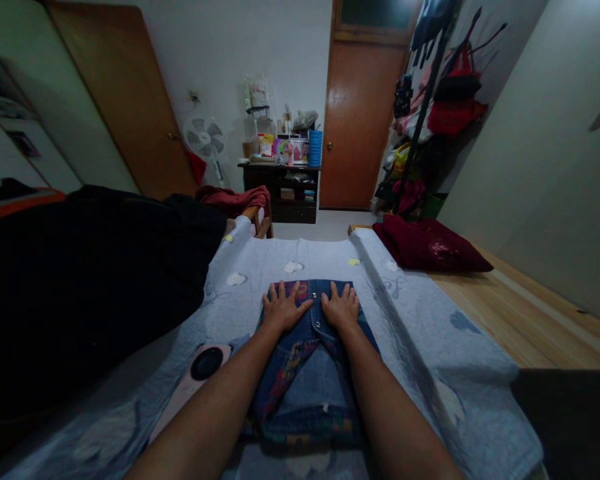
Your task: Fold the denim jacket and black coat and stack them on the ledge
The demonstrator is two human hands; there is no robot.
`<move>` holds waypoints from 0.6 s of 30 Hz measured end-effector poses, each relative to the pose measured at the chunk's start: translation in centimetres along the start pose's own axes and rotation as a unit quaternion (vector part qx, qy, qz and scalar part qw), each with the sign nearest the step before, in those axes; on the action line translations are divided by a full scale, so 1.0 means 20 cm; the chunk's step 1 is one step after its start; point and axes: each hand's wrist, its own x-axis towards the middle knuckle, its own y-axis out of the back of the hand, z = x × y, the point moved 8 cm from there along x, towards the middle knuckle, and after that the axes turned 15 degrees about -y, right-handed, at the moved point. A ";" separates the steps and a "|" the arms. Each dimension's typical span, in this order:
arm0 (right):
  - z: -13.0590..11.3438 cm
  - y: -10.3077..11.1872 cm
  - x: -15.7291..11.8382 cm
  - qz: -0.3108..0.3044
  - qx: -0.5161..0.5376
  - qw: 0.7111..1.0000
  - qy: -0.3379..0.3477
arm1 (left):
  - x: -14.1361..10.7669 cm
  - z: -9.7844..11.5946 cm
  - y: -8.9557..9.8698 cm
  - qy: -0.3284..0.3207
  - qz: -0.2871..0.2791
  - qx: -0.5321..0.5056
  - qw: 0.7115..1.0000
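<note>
A folded denim jacket (310,380) with metal buttons and colourful patterned panels lies on a pale blue bedsheet in front of me. My left hand (283,308) rests flat on its far left part, fingers spread. On the far right part, beside the buttoned strip, my right hand (341,307) presses down with its fingers apart. Both hands touch the cloth without gripping it. A pink phone (200,373) with a round black camera area lies left of the jacket, partly hidden by my left forearm.
Dark clothing (105,280) is heaped along the left. A maroon garment (430,243) lies folded at the right, over the sheet (420,333) and a wooden board (500,300). Farther back stand a fan (205,137), a dark cabinet (257,190) and a wooden door (357,120).
</note>
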 end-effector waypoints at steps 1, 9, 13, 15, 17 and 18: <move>0.00 0.00 0.00 -0.011 -0.003 1.000 0.004 | 0.00 0.00 0.00 0.000 -0.001 0.002 1.000; 0.06 0.00 0.01 -0.026 -0.027 0.998 0.047 | -0.01 0.01 0.01 0.002 0.001 0.010 1.000; 0.05 0.04 0.03 -0.067 -0.028 0.993 0.091 | -0.01 0.01 0.02 0.005 0.008 0.004 1.000; 0.04 0.07 0.02 -0.086 -0.026 0.990 0.112 | -0.01 0.01 0.02 0.005 0.013 0.004 1.000; 0.04 0.10 -0.03 -0.090 -0.022 0.988 0.125 | -0.01 0.01 0.02 0.006 0.013 0.004 1.000; 0.04 0.11 -0.08 -0.089 -0.019 0.987 0.135 | -0.01 0.01 0.01 0.006 0.012 0.005 1.000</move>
